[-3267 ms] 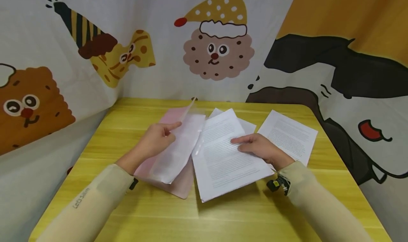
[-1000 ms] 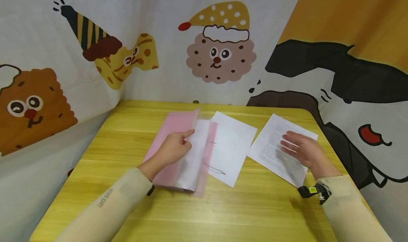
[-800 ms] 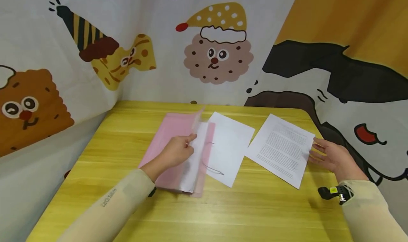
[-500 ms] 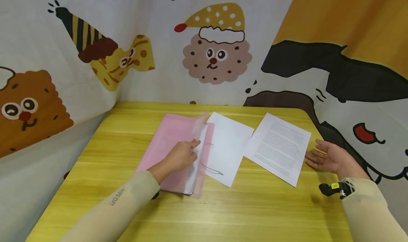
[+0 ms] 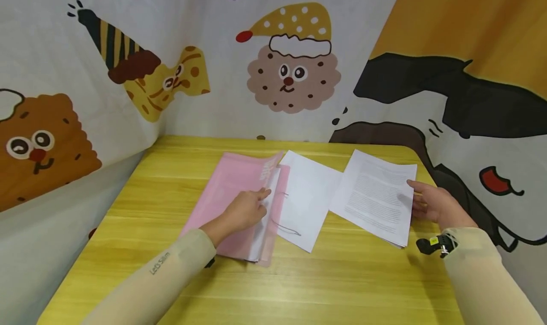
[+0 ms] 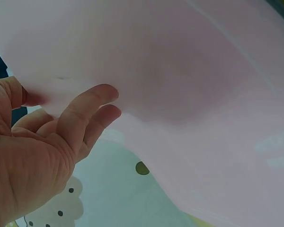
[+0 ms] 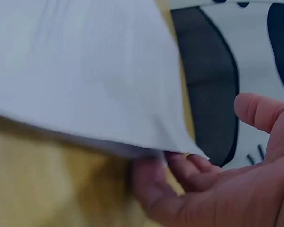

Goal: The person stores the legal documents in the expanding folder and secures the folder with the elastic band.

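A pink translucent folder (image 5: 226, 182) lies left of centre, its cover partly raised over white sheets (image 5: 259, 234). My left hand (image 5: 242, 211) pinches the edge of that cover; in the left wrist view the cover (image 6: 180, 71) spreads out beside the fingers. On the right lies a small stack of printed paper (image 5: 373, 196), its near right corner lifted. My right hand (image 5: 440, 204) is at its right edge. In the right wrist view, fingers of the right hand (image 7: 217, 189) reach under the paper (image 7: 94, 71), while the thumb stands apart above.
Between folder and stack lies a white sheet (image 5: 309, 196) that looks blank, partly under the folder. A thin dark fastener strip (image 5: 288, 228) sticks out from the folder's spine. Behind the yellow wooden table (image 5: 299, 291) hangs a cartoon-printed curtain (image 5: 192, 116).
Earlier the right hand held printed pages at the folder; those pages are now out of its grasp. It moved right, and its fingers slipped under the printed stack. The folder cover came down further.
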`<state>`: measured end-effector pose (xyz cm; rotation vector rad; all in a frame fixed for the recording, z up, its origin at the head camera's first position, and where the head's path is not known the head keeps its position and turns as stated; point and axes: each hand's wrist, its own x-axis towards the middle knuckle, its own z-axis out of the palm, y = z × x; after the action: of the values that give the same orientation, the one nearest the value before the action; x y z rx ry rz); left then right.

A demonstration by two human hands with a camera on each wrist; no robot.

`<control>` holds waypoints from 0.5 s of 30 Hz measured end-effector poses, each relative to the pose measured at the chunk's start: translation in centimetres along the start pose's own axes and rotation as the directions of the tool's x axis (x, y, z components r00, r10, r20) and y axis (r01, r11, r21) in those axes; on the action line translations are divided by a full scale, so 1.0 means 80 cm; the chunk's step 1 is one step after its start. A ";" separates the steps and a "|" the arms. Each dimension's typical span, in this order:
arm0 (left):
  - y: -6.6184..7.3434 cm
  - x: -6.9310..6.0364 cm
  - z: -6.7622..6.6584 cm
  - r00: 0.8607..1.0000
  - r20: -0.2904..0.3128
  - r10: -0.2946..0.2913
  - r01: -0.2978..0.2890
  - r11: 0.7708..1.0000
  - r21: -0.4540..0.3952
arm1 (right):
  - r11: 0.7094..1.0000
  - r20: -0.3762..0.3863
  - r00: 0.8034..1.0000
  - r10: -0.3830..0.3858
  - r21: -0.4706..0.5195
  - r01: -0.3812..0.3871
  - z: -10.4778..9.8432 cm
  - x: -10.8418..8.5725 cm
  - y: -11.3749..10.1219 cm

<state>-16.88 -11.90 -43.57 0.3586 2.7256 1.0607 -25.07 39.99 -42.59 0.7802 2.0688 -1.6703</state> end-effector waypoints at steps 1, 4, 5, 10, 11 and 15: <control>0.000 0.000 0.000 1.000 -0.001 0.001 -0.001 1.000 0.000 | 0.999 -0.034 0.999 -0.006 -0.046 0.004 0.003 -0.002 -0.005; 0.000 0.001 -0.001 1.000 -0.003 0.000 0.000 1.000 -0.003 | 0.991 -0.048 0.998 -0.029 -0.130 0.023 0.008 -0.006 -0.015; 0.000 0.001 -0.001 1.000 -0.001 -0.002 0.001 1.000 -0.004 | 0.990 -0.043 0.999 -0.030 -0.141 0.024 0.008 -0.006 -0.017; 0.002 0.003 0.000 1.000 0.017 -0.012 0.012 1.000 -0.013 | 0.997 0.011 0.999 0.032 -0.077 -0.031 0.002 0.003 -0.020; 0.002 0.003 0.000 1.000 0.017 -0.012 0.012 1.000 -0.012 | 0.998 0.036 0.998 0.051 -0.050 -0.049 0.000 0.005 -0.019; 0.004 0.003 0.002 1.000 0.016 -0.013 0.013 1.000 -0.010 | 0.996 0.135 0.987 0.086 0.010 -0.089 -0.003 0.014 -0.015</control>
<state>-17.05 -11.52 -43.49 0.3457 2.7035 1.0631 -26.70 40.22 -42.27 0.7313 1.9051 -1.6463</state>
